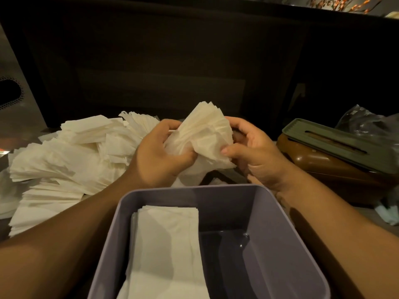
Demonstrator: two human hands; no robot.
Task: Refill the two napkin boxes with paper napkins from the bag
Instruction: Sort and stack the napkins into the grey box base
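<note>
Over on the left there was a big loose heap of paper napkins [64,160] spread across the surface [367,212], fanned out in messy stacks and reaching right up to the person's left forearm. The left hand [158,155] was next, fingers [170,124] curled around the left side of a crumpled wad of napkins [205,134], thumb tucked in underneath it, so a proper grip rather than just a touch. The wad was held up in the air between both hands, a bit behind the open box. The right hand [254,152] had the other side, fingers bent over the far edge and the thumb pressing into the front of the paper, so it was pinching the same wad.

Closest to the camera sat the grey-purple napkin box [280,244], lid off, with a flat stack of folded napkins [166,251] lying in its left half and the right half showing bare bottom. To the right and further back was a brown napkin box [323,167] with an olive-green slotted lid [336,139] resting crooked on top. Behind that, at the far right, a crinkled clear plastic bag [367,124], too dark to tell what was in it.
</note>
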